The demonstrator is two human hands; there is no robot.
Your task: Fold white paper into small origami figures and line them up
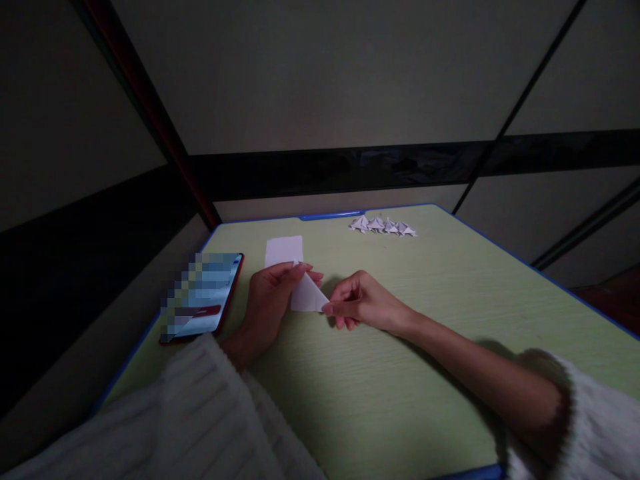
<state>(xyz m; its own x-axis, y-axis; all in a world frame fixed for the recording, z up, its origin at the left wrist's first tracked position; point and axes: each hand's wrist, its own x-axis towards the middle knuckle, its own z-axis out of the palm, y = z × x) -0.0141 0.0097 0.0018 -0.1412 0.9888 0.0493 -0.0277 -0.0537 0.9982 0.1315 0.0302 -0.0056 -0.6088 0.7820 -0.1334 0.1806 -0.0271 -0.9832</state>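
A small piece of white paper (307,297) with a slanting folded edge is held between my two hands above the table. My left hand (270,293) pinches its upper corner between thumb and fingers. At the lower right corner, my right hand (363,300) grips the paper with thumb and forefinger. Behind my left hand lies a flat white paper sheet (283,249), its near edge partly hidden by the fingers. Several folded white paper figures (383,225) stand in a row near the table's far edge.
The light green table (480,287) has a blue rim. At its left side lies a phone or tablet (210,293) with a lit screen and a dark red edge, partly blurred out. Pale panels with a glossy black band (320,171) rise behind the table.
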